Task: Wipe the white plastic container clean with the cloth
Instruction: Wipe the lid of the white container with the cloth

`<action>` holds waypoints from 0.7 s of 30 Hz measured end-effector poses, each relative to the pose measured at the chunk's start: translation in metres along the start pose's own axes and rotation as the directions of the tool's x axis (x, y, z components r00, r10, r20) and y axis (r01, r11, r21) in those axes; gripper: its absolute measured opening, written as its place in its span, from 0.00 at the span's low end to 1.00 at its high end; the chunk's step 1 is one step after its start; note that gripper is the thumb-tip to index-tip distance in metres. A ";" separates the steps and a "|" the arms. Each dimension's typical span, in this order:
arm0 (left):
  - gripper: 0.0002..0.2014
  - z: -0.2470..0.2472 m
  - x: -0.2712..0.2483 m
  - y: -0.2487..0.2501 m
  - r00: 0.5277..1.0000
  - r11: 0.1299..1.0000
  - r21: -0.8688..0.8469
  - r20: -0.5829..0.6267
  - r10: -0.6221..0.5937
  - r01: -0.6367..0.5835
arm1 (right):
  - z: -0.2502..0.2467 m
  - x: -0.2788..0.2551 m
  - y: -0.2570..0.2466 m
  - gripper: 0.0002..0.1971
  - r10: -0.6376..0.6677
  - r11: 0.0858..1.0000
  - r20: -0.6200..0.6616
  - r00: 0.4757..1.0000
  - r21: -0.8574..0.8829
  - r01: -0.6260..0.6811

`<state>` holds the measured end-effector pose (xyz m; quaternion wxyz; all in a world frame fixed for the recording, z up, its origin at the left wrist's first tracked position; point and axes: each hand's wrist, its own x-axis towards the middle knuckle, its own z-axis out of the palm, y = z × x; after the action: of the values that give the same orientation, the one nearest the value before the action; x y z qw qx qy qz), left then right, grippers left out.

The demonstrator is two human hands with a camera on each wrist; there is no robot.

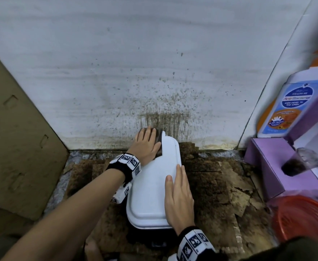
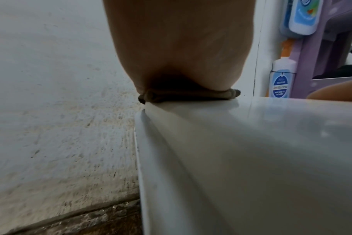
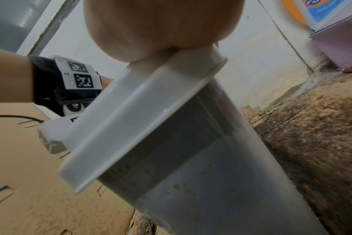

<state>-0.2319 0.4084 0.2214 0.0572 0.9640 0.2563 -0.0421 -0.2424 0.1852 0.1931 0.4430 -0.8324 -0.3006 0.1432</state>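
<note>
The white plastic container (image 1: 150, 187) stands lid up on the stained floor (image 1: 216, 187) near the spattered wall (image 1: 135, 72). The left hand (image 1: 146, 146) presses the dark cloth (image 1: 158, 137) flat-fingered on its far end. The right hand (image 1: 179, 202) lies flat, fingers together, along its right edge.

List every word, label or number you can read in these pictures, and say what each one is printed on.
"Anti-Bacterial": blue label on the white bottle.
"KIDS HEAD TO TOE WASH": same label, just below.
Brand line at the top of that label, and the print on its orange panel: too blurred to read.
Upper bottle on the rack: logo too blurred to read.
Wristband: black-and-white square codes with tiny numbers, too small to read.
Container, cloth: no text.
</note>
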 end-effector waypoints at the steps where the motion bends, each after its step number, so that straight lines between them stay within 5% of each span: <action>1: 0.40 0.001 -0.002 -0.001 1.000 1.000 0.017 0.000 0.004 -0.004 | 0.000 0.000 -0.001 0.51 -0.001 1.000 -0.002 1.000 -0.003 0.001; 7: 0.47 0.023 -0.029 -0.007 1.000 0.999 0.034 0.019 0.005 -0.006 | 0.001 0.000 0.000 0.43 0.003 0.998 0.013 1.000 -0.059 -0.002; 14: 0.54 0.027 -0.105 0.014 1.000 0.998 -0.063 -0.015 0.019 -0.020 | 0.004 0.001 0.003 0.45 -0.062 0.983 0.022 0.998 -0.174 0.065; 21: 0.37 0.044 -0.151 0.024 0.993 0.999 0.018 -0.104 0.050 -0.049 | 0.000 -0.001 0.003 0.40 -0.066 0.982 0.058 0.996 -0.174 0.075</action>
<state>-0.3530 0.3076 0.1970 0.0375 0.9713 0.2347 0.0077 -0.2418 0.1836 0.1910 0.3646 -0.8530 -0.3529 0.1221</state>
